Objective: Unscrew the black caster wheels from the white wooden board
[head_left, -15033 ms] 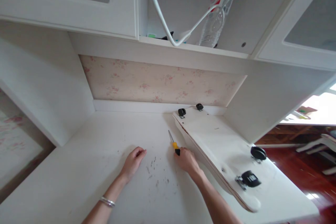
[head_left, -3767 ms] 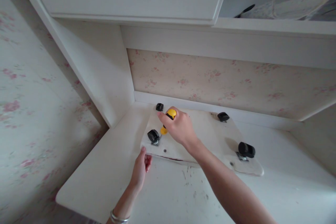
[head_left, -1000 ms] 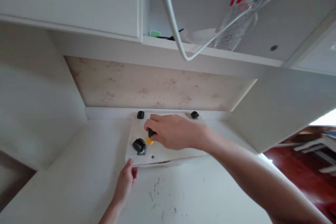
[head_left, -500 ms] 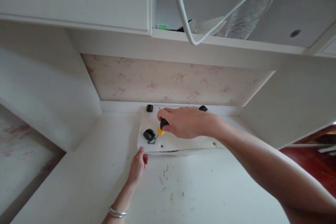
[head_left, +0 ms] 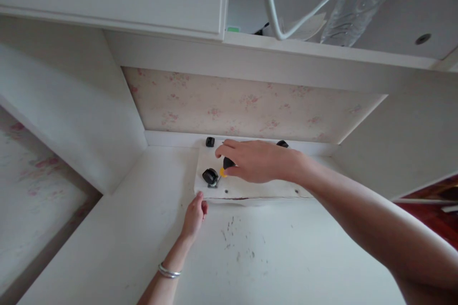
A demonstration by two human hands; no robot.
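Observation:
My right hand is closed around the black and yellow handle of a screwdriver, forefinger lifted a little off it. The thin shaft slants down to the metal mounting plate of a black caster wheel. That caster sits on the near left corner of a white board. My left hand grips the board at this corner, thumb on the edge and fingers curled below. Two more casters show at the board's far side, a small one at left and another partly behind my right hand.
The board lies on a white desk surface with dark scuff marks, against the back wall. Overhead is a white cabinet shelf holding a plastic bottle. A white cable hangs in front of it. White side panels stand on both sides.
The view has shifted, so everything sits slightly right and higher. My right forefinger has loosened and lifted from the screwdriver handle. My left hand keeps its place at the board's corner.

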